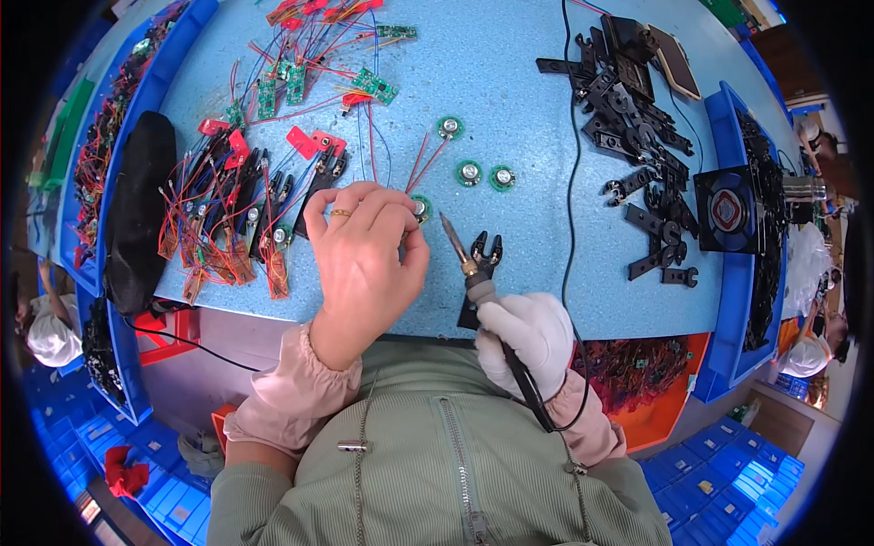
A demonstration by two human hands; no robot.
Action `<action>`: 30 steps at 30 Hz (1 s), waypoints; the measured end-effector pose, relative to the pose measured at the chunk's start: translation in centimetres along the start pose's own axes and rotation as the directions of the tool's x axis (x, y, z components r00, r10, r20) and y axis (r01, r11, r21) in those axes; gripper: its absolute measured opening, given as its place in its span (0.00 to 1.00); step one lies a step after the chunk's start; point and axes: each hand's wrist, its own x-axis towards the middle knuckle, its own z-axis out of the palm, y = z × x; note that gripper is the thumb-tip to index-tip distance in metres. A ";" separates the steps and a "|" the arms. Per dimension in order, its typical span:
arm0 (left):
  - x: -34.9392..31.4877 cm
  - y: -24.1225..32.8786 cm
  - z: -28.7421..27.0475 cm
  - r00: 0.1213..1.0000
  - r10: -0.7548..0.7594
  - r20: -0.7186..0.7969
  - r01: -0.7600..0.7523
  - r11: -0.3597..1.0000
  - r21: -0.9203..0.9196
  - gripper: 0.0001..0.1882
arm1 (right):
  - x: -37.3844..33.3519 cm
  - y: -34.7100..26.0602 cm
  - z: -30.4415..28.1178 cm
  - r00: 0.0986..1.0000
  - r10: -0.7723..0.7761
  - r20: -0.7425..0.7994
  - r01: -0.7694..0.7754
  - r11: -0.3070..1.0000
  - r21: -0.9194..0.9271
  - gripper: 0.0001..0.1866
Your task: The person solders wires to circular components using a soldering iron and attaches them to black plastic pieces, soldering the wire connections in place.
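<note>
My left hand [364, 259], bare with a ring, is over the near middle of the table, fingers curled inward. A small round green-rimmed speaker [421, 208] shows beside its fingertips; whatever the pinch holds is hidden. In a white glove, my right hand [533, 337] grips a soldering iron [481, 289], its tip pointing up and left, near that speaker. A black forked plastic part [485, 252] lies partly under the iron. Farther off are more speakers [469, 173], one [449, 127] with red wires running toward my left hand.
Left of my hand lie wired assemblies [237, 227] beside a black pouch [141, 209]. Green circuit boards [296, 82] with wires sit at the back. Black forked parts [628, 118] pile up at right, near a small fan [728, 210]. A black cord [570, 182] crosses the table. Blue bins [719, 346] flank it.
</note>
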 end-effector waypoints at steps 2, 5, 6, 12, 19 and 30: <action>-0.1 -0.2 0.1 1.000 -0.003 0.001 0.003 1.000 -0.006 0.09 | 0.2 0.0 0.4 1.000 -0.005 -0.008 0.005 1.000 0.003 0.16; -0.2 -0.3 0.1 1.000 -0.008 0.003 0.009 1.000 -0.023 0.09 | 0.6 0.1 0.9 0.999 -0.023 -0.037 0.023 1.000 0.009 0.17; -0.3 -0.4 0.1 1.000 -0.009 0.002 0.009 1.000 -0.022 0.09 | 0.6 0.1 0.9 0.999 -0.024 -0.037 0.024 1.000 0.009 0.17; -0.5 -0.5 0.2 1.000 -0.006 0.013 0.007 0.999 -0.050 0.10 | 0.5 0.1 0.6 0.999 -0.030 0.024 0.031 0.999 -0.022 0.17; -0.4 -0.4 0.1 1.000 -0.004 -0.008 0.003 0.999 -0.054 0.09 | 0.2 0.3 0.8 0.997 -0.055 0.048 0.057 0.997 -0.049 0.18; -0.9 -0.7 0.2 1.000 0.024 -0.001 -0.024 0.998 -0.055 0.10 | 0.3 0.3 1.0 0.998 -0.058 0.017 0.059 0.997 -0.050 0.18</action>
